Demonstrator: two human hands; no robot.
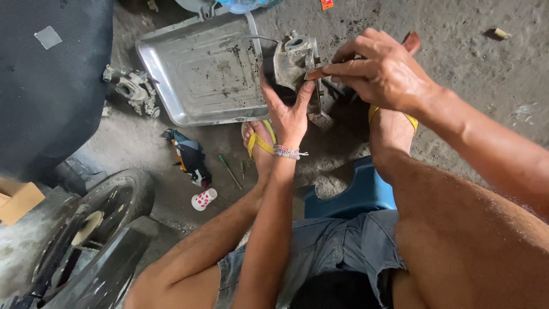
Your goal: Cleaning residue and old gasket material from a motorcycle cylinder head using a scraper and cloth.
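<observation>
A grey cast-metal engine part (293,64), blocky and grimy, is up off the floor, held upright over the near right corner of a shallow, dirt-streaked metal tray (194,74). A round open port sits at its top, rim facing up. Its casing is dull and dusty, with dark oily patches low down. Against its right face lies a small, flat tan strip (315,72), pressed flat to the metal, one end poking out leftward.
</observation>
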